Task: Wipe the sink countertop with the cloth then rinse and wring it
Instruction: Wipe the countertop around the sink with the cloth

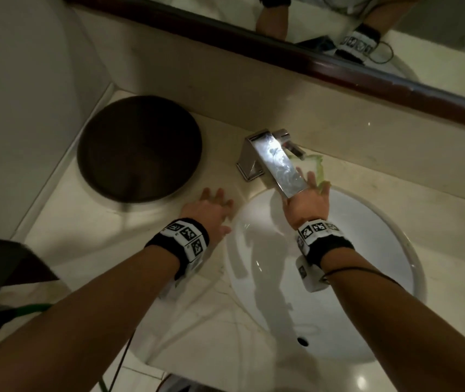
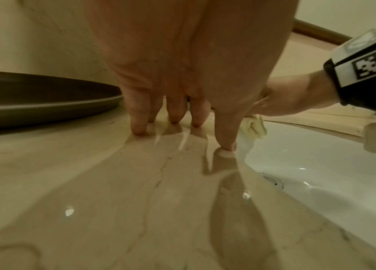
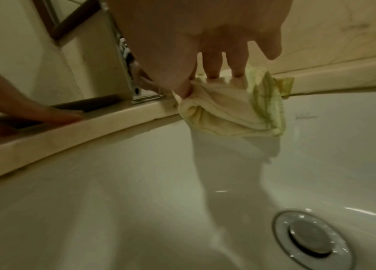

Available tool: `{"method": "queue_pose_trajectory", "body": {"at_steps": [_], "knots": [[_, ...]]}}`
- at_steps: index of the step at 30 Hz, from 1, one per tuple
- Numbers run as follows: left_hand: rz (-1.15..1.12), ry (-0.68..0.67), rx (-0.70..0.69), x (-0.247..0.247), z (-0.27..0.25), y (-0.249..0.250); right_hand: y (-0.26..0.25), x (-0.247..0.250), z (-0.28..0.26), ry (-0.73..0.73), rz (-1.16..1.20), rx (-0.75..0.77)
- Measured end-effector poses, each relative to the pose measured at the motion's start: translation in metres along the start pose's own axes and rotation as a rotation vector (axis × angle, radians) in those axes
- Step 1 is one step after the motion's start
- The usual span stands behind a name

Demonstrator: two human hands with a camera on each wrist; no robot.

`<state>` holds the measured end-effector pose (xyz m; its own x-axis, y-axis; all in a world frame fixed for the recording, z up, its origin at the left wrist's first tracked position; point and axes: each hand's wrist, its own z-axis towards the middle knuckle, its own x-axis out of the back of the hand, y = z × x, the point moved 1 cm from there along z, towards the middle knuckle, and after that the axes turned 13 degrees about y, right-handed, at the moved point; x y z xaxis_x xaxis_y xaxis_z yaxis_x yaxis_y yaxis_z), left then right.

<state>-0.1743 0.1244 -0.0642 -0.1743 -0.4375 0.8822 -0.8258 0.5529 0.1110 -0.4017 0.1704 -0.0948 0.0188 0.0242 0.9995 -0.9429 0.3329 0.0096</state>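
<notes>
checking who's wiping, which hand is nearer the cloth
Right. The right hand is on the cloth, fingertips pressing it at the sink's back rim under the faucet. The left hand rests fingertips on the countertop left of the basin, apart from it.

No readable words, brand names or numbers appear in any view. The only printed marks are square black-and-white coded patterns, like pixel grids, which carry no letters or digits. In the head view they sit on white blocks on the black band of the left wrist [image 1: 187, 236] and on the band of the right wrist [image 1: 318, 228]; one more, blurred, shows on the white camera housing [image 1: 302, 272] under the right wrist. The mirror [image 1: 367, 29] reflects a similar band, too blurred to read. In the left wrist view, one such pattern shows on the right wristband [image 2: 372, 64].
</notes>
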Motion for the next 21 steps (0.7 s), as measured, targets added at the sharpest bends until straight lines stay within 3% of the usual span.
{"method": "queue_pose_trajectory", "body": {"at_steps": [7, 15, 21], "knots": [[-0.007, -0.020, 0.027, 0.000, -0.004, 0.006, 0.084, 0.001, 0.007, -0.014, 0.103, -0.169], [0.024, -0.001, 0.062, 0.003, -0.009, 0.018, 0.197, 0.005, -0.041, -0.046, 0.082, -0.356], [0.014, 0.048, 0.115, -0.010, -0.012, 0.028, 0.216, 0.007, -0.064, 0.020, 0.061, -0.307]]}}
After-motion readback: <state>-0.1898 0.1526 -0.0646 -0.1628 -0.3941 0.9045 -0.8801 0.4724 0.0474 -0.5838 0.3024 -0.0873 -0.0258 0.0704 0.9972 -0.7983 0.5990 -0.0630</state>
